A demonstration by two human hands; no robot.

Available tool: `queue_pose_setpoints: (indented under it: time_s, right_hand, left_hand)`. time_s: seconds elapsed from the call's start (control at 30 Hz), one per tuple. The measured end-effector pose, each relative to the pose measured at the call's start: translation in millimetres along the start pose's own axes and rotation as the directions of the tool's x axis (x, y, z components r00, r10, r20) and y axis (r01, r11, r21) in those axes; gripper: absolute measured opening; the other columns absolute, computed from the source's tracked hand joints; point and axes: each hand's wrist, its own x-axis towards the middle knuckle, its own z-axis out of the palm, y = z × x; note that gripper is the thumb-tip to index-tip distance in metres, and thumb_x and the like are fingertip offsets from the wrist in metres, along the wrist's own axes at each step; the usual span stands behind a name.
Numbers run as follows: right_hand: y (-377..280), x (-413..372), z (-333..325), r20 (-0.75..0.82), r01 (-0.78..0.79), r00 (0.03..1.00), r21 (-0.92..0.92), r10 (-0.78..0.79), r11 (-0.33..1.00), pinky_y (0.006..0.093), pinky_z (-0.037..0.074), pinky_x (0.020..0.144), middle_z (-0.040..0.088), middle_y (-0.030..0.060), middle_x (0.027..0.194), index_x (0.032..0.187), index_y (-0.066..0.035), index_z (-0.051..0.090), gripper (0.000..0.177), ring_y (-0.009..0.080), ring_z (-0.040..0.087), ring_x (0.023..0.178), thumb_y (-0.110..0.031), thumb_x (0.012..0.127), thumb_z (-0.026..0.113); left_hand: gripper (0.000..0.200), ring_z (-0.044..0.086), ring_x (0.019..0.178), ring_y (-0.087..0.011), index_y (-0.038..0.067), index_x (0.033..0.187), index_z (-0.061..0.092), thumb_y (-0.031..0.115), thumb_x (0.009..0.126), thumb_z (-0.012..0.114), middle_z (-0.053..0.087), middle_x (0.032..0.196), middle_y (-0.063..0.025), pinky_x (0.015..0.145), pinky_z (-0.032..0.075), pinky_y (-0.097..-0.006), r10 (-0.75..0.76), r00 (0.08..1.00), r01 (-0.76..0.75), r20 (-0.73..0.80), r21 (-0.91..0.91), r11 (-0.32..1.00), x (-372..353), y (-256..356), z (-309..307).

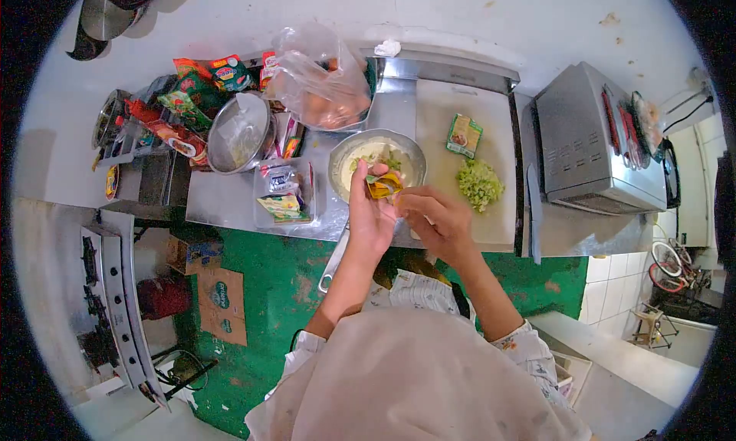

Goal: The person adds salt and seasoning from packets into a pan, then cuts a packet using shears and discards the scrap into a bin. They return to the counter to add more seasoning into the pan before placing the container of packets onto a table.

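Observation:
My left hand [370,217] is turned palm up and closed around a small yellow foil packet [385,186], which looks torn at the top. Just to its right is my right hand [440,225], fingertips pinched together close to the packet; what they grip, if anything, is too small to make out. Below both hands stands a long-handled pan [335,163] holding a pale cream mixture with chopped greens on top. On the white cutting board [491,230] lie a pile of chopped leafy greens [480,185] and a green-and-yellow box [464,136].
A clear tub [313,211] with packets sits left of the pan, near a metal bowl [213,134] and a plastic bag [318,73] of brownish-orange items. A knife [534,211] lies right of the board, beside a silver oven [586,146]. A stove [126,311] stands at the left.

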Motion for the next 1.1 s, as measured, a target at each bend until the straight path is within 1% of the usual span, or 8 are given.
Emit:
queue_pose_setpoints:
  time_s: [0.37, 0.47, 0.57, 0.63, 0.77, 0.83, 0.97, 1.1]
  right_hand:
    - [4, 5, 0, -0.018, -0.082, 0.996, 0.017, 0.082, 0.997, 0.0266, 0.050, 0.063, 0.064, 0.0103, 0.086, 0.093, -0.001, 0.060, 0.020, 0.0162, 0.063, 0.071, 0.008, 0.076, 0.059]
    - [5, 3, 3, -0.019, -0.194, 0.980, 0.084, 0.196, 0.977, 0.0329, 0.052, 0.065, 0.064, 0.0109, 0.089, 0.095, -0.007, 0.059, 0.016, 0.0246, 0.065, 0.076, -0.005, 0.080, 0.061]
    - [6, 3, 6, -0.052, -0.288, 0.950, 0.247, 0.309, 0.925, 0.0313, 0.053, 0.066, 0.065, 0.0094, 0.089, 0.096, -0.005, 0.058, 0.014, 0.0192, 0.066, 0.076, -0.005, 0.083, 0.059]
    - [7, 3, 9, -0.040, -0.342, 0.924, 0.356, 0.380, 0.869, 0.0262, 0.052, 0.066, 0.064, 0.0115, 0.089, 0.098, 0.003, 0.053, 0.010, 0.0142, 0.062, 0.074, 0.001, 0.089, 0.051]
    - [8, 3, 14, -0.079, -0.348, 0.895, 0.490, 0.438, 0.800, 0.0270, 0.052, 0.064, 0.063, 0.0140, 0.089, 0.099, 0.003, 0.050, 0.010, 0.0150, 0.062, 0.071, 0.000, 0.090, 0.050]
    - [9, 4, 16, -0.148, -0.324, 0.840, 0.636, 0.523, 0.701, 0.0273, 0.052, 0.061, 0.063, 0.0103, 0.085, 0.099, -0.001, 0.052, 0.010, 0.0154, 0.064, 0.067, -0.004, 0.089, 0.052]
    - [18, 2, 19, -0.173, -0.342, 0.806, 0.644, 0.566, 0.684, 0.0275, 0.052, 0.060, 0.063, 0.0113, 0.087, 0.099, -0.002, 0.050, 0.010, 0.0157, 0.063, 0.065, -0.005, 0.090, 0.051]
    - [18, 3, 19, -0.183, -0.280, 0.770, 0.764, 0.611, 0.582, 0.0286, 0.052, 0.059, 0.062, 0.0130, 0.088, 0.100, -0.002, 0.050, 0.011, 0.0173, 0.063, 0.065, -0.007, 0.090, 0.050]
  left_hand:
    - [0.037, 0.061, 0.080, -0.0187, 0.009, 0.085, 0.063, 0.045, 0.086, 0.054, 0.064, 0.085, -0.0074, 0.073, 0.050, -0.0304, -0.031, 0.999, 0.032, 0.032, -0.028, 0.999, 2, -1, -3]
    - [0.037, 0.061, 0.081, -0.0180, 0.010, 0.085, 0.062, 0.046, 0.086, 0.054, 0.064, 0.086, -0.0065, 0.073, 0.050, -0.0312, -0.017, 0.999, 0.019, 0.041, -0.030, 0.999, 3, -1, -3]
    - [0.035, 0.058, 0.079, -0.0172, 0.013, 0.086, 0.057, 0.046, 0.089, 0.049, 0.060, 0.082, -0.0054, 0.067, 0.049, -0.0335, -0.026, 1.000, 0.026, 0.008, 0.015, 1.000, -1, 0, 4]
    - [0.035, 0.058, 0.079, -0.0174, 0.013, 0.086, 0.057, 0.047, 0.089, 0.049, 0.060, 0.082, -0.0053, 0.067, 0.049, -0.0342, -0.038, 0.999, 0.038, 0.015, 0.020, 0.999, 1, -1, 1]
    - [0.035, 0.059, 0.079, -0.0181, 0.013, 0.086, 0.056, 0.047, 0.089, 0.048, 0.060, 0.082, -0.0053, 0.071, 0.051, -0.0361, -0.066, 0.996, 0.066, 0.061, 0.003, 0.998, 6, -2, -7]
    - [0.035, 0.059, 0.080, -0.0185, 0.013, 0.087, 0.056, 0.047, 0.089, 0.048, 0.060, 0.082, -0.0053, 0.072, 0.051, -0.0365, -0.058, 0.997, 0.058, 0.055, 0.006, 0.998, 9, -3, -9]
    - [0.036, 0.060, 0.081, -0.0193, 0.013, 0.087, 0.056, 0.048, 0.089, 0.047, 0.060, 0.082, -0.0054, 0.075, 0.051, -0.0367, -0.052, 0.998, 0.052, 0.027, -0.005, 0.999, 8, -3, -6]
    - [0.036, 0.060, 0.082, -0.0194, 0.013, 0.087, 0.056, 0.048, 0.089, 0.047, 0.060, 0.083, -0.0054, 0.074, 0.051, -0.0358, -0.059, 0.998, 0.058, 0.024, 0.036, 0.998, 8, 0, -6]
